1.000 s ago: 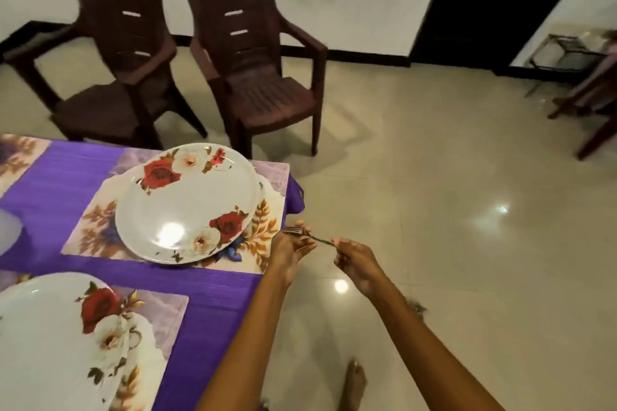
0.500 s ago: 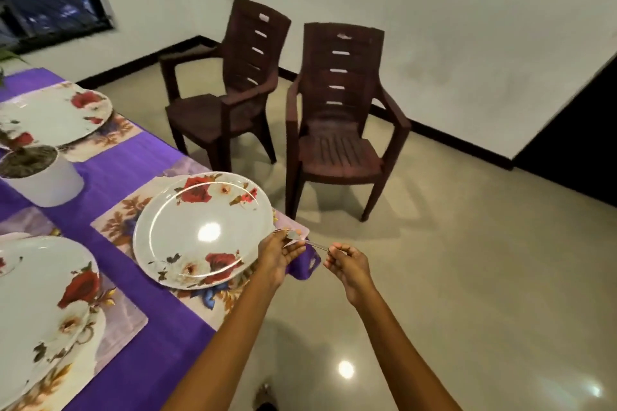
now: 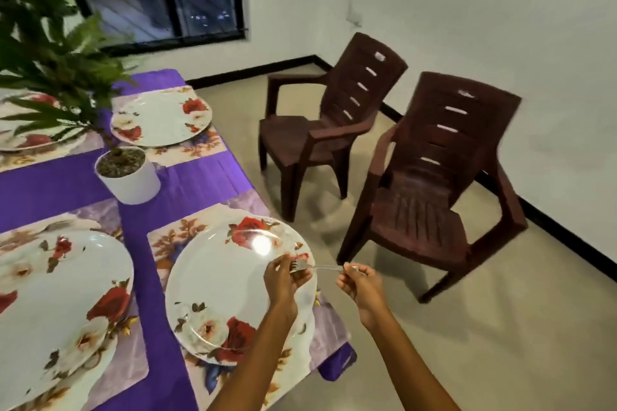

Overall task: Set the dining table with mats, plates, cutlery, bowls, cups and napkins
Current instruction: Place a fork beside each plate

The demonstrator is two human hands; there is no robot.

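The fork (image 3: 312,266) is held between both hands over the right rim of the nearest flowered plate (image 3: 233,287), its long axis running across from hand to hand: the left hand (image 3: 283,280) pinches the tine end above the plate while the right hand (image 3: 362,284) pinches the handle end out past the bench (image 3: 187,190) edge. The bare strip of place mat (image 3: 325,327) lies just below and between the hands, nearer the left, so setting the fork there probably means turning it to lie along the plate's side. No brand, label or writing can be read.
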